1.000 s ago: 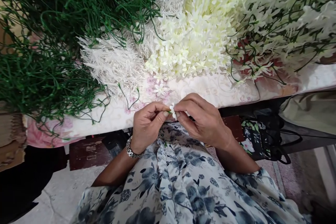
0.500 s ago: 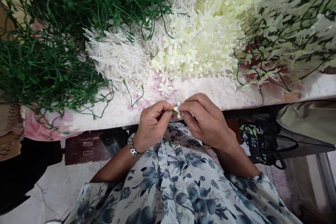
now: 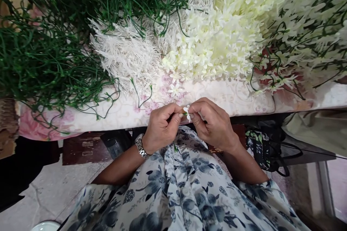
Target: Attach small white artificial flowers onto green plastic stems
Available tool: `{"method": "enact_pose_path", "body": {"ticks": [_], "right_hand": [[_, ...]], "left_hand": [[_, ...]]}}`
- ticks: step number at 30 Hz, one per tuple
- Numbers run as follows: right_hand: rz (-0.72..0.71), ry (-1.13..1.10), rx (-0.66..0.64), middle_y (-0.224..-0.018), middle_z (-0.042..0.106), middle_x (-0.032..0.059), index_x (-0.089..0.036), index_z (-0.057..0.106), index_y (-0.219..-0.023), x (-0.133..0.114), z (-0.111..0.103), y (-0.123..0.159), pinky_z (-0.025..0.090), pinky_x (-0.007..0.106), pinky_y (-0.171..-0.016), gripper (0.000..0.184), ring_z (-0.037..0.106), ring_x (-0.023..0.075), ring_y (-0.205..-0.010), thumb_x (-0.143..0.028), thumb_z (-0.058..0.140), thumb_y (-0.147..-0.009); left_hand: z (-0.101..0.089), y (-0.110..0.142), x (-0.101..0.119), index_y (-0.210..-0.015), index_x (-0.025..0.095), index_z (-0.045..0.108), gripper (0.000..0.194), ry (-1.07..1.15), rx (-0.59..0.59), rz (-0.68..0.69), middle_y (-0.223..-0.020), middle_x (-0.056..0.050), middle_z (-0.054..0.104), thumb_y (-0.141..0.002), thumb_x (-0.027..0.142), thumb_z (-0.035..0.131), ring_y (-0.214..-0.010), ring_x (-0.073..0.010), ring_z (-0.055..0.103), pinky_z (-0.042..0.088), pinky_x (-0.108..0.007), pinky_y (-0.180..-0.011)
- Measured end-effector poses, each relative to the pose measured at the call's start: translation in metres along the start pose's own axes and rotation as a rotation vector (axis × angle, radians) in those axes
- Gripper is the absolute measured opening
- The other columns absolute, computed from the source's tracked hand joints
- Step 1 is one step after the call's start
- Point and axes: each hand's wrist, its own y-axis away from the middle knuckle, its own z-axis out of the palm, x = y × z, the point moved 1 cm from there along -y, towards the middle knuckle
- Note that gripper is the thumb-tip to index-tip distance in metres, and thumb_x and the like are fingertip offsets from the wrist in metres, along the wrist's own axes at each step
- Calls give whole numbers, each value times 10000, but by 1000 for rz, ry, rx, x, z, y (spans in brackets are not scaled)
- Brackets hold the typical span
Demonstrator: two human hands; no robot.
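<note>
Close to the table's front edge, a small white artificial flower is between my two hands. My left hand pinches a green plastic stem right behind the petals; a green tip of it hangs below over the shirt. With thumb and index finger, my right hand grips the flower from its other side. My fingers hide part of the petals. Just beyond, a loose white blossom lies on the flowered tablecloth, and a forked green stem lies to its left.
Green plastic stems are heaped at the left and back. Beside them lie thin white spiky pieces, then a pile of cream blossoms. Finished-looking flowers on stems spread at the right. A black patterned bag sits below the table edge.
The view has shifted slightly, so the piles sit a little further right. Both hands keep their pinch on the flower and stem, with only small finger movement.
</note>
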Motion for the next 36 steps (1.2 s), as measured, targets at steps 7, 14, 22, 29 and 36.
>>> {"method": "enact_pose_path", "body": {"ticks": [7,14,22,29,36], "right_hand": [[44,-48,27,-745,547,22,-190,491,-870,-2,5,0,449,254,-617,103,537,132,-710,-94,470,-841],[66,-67,50,-749,545,25,-186,498,-877,-4,9,-1,436,241,-577,93,529,120,-680,-101,482,-845],[53,-28,82,-736,542,24,-190,487,-864,-6,13,-3,440,249,-575,93,535,129,-684,-99,478,-846],[77,-33,125,-731,540,23,-191,486,-844,-5,22,-1,440,256,-587,66,532,134,-693,-128,469,-852],[207,-304,88,-742,532,-12,-179,534,-834,3,18,0,410,211,-584,27,519,86,-656,-162,518,-848]], "left_hand": [[1,0,0,-710,162,549,115,-11,28,-19,-561,43,533,-786,105,483,-505,-71,457,366,-184,-506],[0,-1,2,-684,161,528,129,8,40,-27,-537,52,499,-790,109,476,-488,-65,433,353,-182,-505],[3,-1,0,-651,158,514,145,2,69,-55,-512,60,452,-784,119,472,-464,-58,385,324,-181,-479],[5,-1,-1,-637,163,492,154,38,98,-76,-515,61,416,-786,126,474,-472,-56,372,312,-171,-461],[2,-3,-2,-719,149,554,93,220,17,-142,-568,38,516,-791,177,502,-495,-61,442,358,-163,-464]]}}
